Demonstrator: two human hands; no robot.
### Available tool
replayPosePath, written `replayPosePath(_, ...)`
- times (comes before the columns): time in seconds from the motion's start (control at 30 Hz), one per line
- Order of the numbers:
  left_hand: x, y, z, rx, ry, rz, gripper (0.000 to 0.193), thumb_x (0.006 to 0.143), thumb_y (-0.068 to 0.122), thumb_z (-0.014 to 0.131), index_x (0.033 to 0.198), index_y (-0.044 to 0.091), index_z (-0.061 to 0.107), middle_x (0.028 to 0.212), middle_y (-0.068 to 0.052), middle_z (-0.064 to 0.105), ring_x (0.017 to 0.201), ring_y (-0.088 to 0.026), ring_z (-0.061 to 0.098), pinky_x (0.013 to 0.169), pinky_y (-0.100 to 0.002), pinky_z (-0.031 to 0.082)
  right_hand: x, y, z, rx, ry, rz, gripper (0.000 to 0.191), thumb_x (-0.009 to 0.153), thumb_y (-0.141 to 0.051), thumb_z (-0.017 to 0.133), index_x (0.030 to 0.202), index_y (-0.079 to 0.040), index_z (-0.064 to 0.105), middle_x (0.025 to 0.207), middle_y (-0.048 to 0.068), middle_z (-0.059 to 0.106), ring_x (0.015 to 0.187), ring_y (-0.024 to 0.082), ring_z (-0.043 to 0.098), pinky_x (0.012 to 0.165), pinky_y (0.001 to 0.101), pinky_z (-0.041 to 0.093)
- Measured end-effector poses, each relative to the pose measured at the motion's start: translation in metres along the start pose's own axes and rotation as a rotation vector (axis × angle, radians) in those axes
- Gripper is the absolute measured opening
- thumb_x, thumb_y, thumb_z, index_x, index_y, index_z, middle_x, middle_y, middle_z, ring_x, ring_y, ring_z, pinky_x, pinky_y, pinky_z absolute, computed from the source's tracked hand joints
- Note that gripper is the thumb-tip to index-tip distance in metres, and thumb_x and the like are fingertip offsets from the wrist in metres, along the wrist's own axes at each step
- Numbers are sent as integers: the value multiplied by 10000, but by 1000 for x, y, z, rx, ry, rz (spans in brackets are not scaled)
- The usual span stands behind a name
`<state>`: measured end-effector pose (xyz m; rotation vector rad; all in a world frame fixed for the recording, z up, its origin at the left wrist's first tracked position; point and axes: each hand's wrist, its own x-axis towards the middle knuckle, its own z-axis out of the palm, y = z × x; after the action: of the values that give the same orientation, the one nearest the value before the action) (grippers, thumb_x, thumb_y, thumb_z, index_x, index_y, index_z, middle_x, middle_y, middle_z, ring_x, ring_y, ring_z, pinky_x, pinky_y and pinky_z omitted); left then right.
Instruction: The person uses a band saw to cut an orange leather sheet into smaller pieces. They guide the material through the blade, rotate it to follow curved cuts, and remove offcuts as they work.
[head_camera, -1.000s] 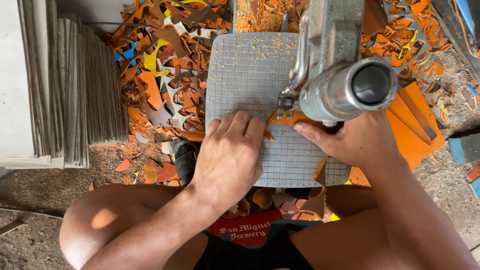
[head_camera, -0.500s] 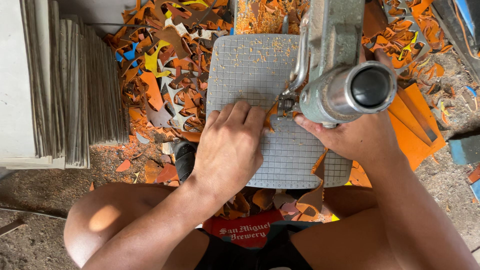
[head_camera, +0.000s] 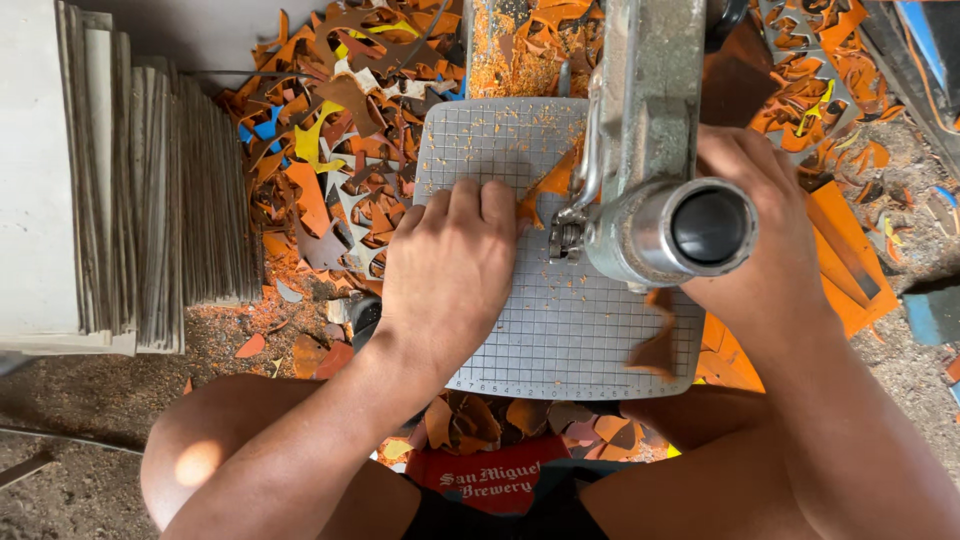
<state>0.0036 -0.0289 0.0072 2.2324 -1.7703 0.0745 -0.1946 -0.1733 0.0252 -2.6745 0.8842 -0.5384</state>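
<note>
Heaps of orange offcuts (head_camera: 340, 170) already litter the floor across the top of the frame, beside the stacked grey sheets (head_camera: 140, 220) at left, so plenty looks cut. At centre, the gridded surface (head_camera: 570, 330) carries your saw machine (head_camera: 650, 170). Your left hand (head_camera: 450, 270) presses flat, fingers together, on the orange piece (head_camera: 550, 185) at the blade; your right hand (head_camera: 760, 230) is half hidden, its grip unclear. This cut looks unfinished.
</note>
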Motion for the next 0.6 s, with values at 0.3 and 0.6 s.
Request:
replayPosePath(0.3,-13,6,-12,134,-146,-3,93,923,120,620,865,60,580,779,-92,665,687,-213,713,596,-346,595,2,26,-3,25,200,50,50,1091,-18,670,1129,15,668,930,163,662,784,248,641,759,374,516)
replayPosePath(0.6,-49,19,-63,-218,-727,207,115,901,100,613,923,-11,630,767,-161,695,662,-298,702,569,-425,579,-70,14,-62,333,-494,8,164,863,-84,663,1022,-83,703,876,44,695,761,192,678,656,309,549)
